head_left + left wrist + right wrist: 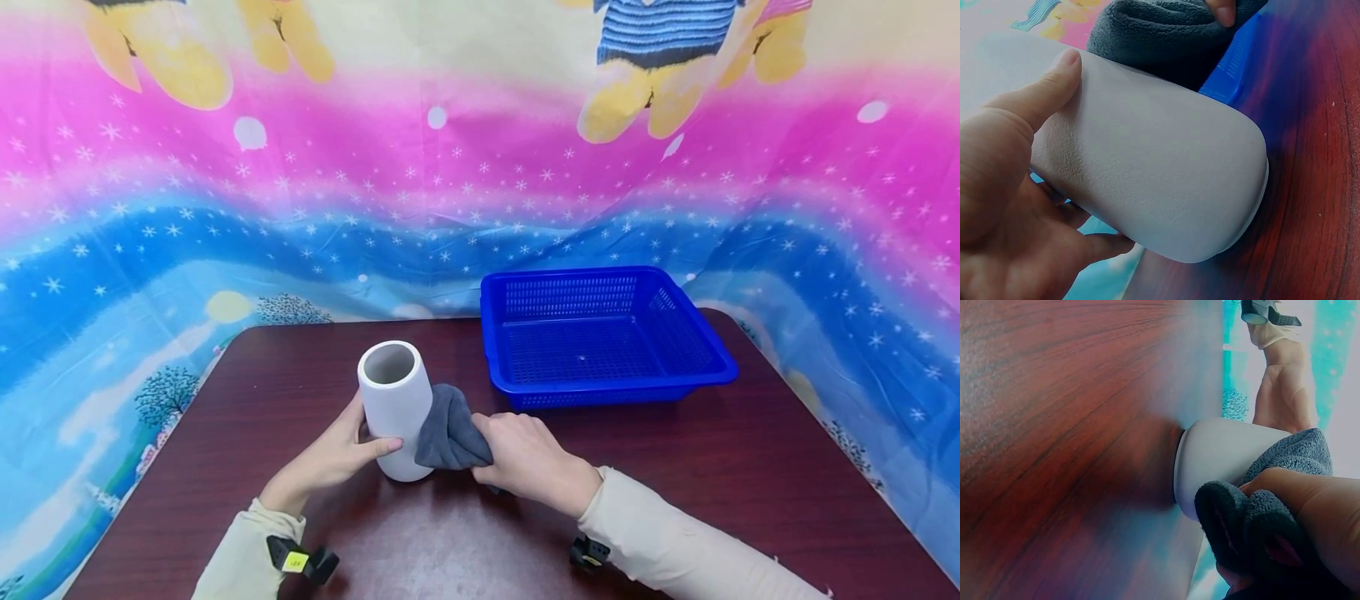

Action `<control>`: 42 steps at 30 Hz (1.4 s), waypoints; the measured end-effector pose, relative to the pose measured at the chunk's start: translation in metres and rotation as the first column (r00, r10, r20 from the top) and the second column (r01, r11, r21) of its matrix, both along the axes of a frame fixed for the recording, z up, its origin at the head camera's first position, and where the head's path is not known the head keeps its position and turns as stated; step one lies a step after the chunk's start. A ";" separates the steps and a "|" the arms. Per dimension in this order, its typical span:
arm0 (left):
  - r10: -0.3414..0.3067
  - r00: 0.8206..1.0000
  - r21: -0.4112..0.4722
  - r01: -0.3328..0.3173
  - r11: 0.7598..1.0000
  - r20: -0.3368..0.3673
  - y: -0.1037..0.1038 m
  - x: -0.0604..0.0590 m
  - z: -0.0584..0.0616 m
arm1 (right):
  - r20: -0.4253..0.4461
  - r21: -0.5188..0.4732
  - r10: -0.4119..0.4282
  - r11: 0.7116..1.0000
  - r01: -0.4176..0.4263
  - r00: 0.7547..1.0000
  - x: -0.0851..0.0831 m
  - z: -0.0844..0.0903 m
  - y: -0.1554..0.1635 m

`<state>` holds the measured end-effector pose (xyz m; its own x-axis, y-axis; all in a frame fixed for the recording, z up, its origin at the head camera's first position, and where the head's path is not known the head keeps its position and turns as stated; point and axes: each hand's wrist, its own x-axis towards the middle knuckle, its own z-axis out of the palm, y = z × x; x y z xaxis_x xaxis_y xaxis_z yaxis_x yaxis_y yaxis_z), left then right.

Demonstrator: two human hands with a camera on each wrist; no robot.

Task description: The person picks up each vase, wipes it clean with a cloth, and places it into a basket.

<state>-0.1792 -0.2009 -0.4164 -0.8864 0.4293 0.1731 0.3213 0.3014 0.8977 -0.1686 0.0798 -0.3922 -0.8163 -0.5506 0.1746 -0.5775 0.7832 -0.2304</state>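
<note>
A white vase [396, 417] with a round open mouth stands upright on the table, left of the middle. My left hand [333, 457] holds its left side, the thumb [1054, 87] across the front and the other fingers behind. In my right hand [534, 460] is a bunched dark grey cloth [452, 429], which lies against the vase's right side. Folds of the cloth [1288, 453] stick out around the right hand in the right wrist view. The vase's base [1194, 465] rests on the tabletop there.
A blue plastic basket [611, 389] with slotted walls stands at the back right of the dark red wood table [300, 367]. Behind the table hangs a colourful printed curtain [420, 183]. Both wrists carry small black cameras [300, 560].
</note>
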 end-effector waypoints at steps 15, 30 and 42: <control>-0.001 1.000 0.004 0.001 1.000 0.007 0.000 0.000 -0.001 | 0.027 0.046 0.006 0.999 -0.007 1.000 0.001 -0.011 0.003; 0.004 1.000 -0.007 -0.004 1.000 0.006 0.000 0.001 0.002 | 0.041 0.103 -0.007 0.995 0.003 0.999 0.001 -0.018 0.005; 0.005 1.000 0.004 -0.005 1.000 0.006 0.000 0.001 0.001 | 0.040 0.116 0.013 0.993 -0.018 0.999 0.000 -0.021 0.006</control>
